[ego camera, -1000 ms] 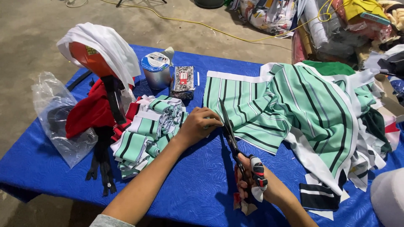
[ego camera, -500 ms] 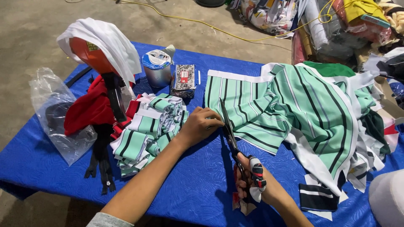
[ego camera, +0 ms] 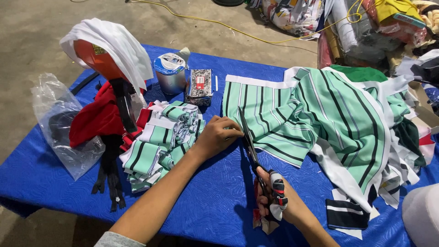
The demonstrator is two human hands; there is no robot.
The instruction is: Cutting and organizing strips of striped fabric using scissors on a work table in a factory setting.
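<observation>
While right hand (ego camera: 274,201) still grips scissors (ego camera: 250,146), left hand (ego camera: 217,135) stays pinching striped fabric (ego camera: 311,114) edge; nothing shifted.

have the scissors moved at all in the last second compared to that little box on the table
No. The scissors keep the same place and angle relative to the small box, blades at the striped fabric's left edge, gripped by the right hand.

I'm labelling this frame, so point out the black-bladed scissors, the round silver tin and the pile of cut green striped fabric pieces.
black-bladed scissors (ego camera: 247,137): head view, mid-blade.
round silver tin (ego camera: 170,75): head view, side wall.
pile of cut green striped fabric pieces (ego camera: 157,142): head view, a top piece.
</observation>
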